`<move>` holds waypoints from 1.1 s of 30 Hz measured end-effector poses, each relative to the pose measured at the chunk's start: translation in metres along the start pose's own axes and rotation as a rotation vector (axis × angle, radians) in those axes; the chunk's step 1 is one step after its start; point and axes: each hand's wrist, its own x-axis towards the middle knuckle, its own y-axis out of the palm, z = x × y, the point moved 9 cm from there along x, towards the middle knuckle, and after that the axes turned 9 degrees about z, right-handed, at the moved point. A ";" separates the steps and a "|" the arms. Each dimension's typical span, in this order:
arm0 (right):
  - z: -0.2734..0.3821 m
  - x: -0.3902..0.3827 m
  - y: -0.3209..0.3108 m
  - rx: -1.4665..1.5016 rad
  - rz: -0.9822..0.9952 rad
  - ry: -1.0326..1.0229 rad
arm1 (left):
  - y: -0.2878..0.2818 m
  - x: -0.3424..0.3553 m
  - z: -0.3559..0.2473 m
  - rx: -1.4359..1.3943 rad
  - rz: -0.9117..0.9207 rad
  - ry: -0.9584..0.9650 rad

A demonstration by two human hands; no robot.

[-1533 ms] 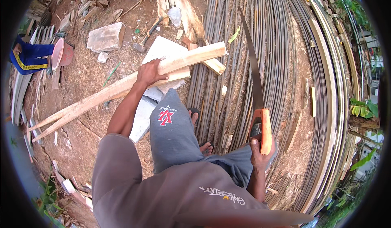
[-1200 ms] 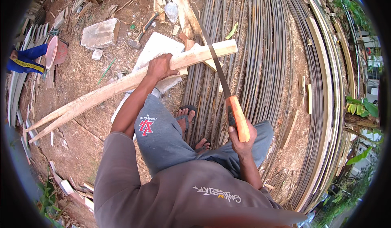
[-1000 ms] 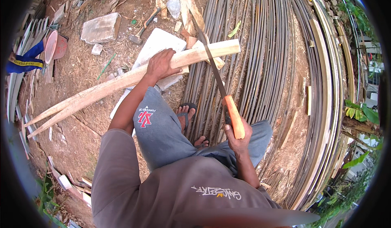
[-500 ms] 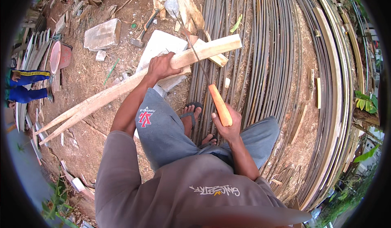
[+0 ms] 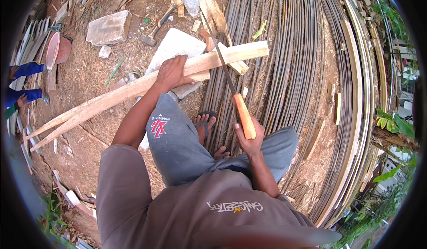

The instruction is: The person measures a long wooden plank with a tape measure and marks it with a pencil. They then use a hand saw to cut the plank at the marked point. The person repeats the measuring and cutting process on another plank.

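An outdoor yard of bare brown earth [image 5: 89, 129], strewn with sawdust and chips, lies under the person. The largest thing is the bed of long thin bamboo strips [image 5: 293, 71], which fills the right half of the ground and curves to its right edge. Next in size is the pale wooden plank [image 5: 133, 86], running from the left edge of the ground up to the strips, where its cut end rests on them; its middle crosses a white stone slab [image 5: 178, 49]. A grey block [image 5: 108, 26] lies near the top left corner, a hammer [image 5: 155, 24] just right of it.

The left hand [image 5: 171, 71] presses flat on the plank above the slab, fingers spread over its top edge. The right hand [image 5: 249, 138] is clenched around the orange handle of a handsaw [image 5: 231, 84], whose narrow blade crosses the plank near its right end.

Judging by this, the plank could roll or slide, since only 1 hand pins it and its end sits on round strips; the blade might then bind or jump toward the left hand. A sandalled foot [image 5: 207, 122] below the blade is also exposed.

The saw's teeth and any kerf are too small to make out. At the left edge, blue sleeves [image 5: 22, 82] of another person are cut off.
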 end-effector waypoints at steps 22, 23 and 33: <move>0.030 -0.047 -0.069 -0.132 -0.100 -0.032 | 0.001 -0.002 0.001 -0.039 -0.046 -0.036; 0.029 -0.045 -0.077 -0.144 -0.116 -0.020 | 0.000 -0.002 0.001 -0.037 -0.031 -0.039; 0.018 -0.084 -0.132 -0.115 -0.219 0.005 | 0.017 -0.090 0.050 -0.078 -0.075 0.035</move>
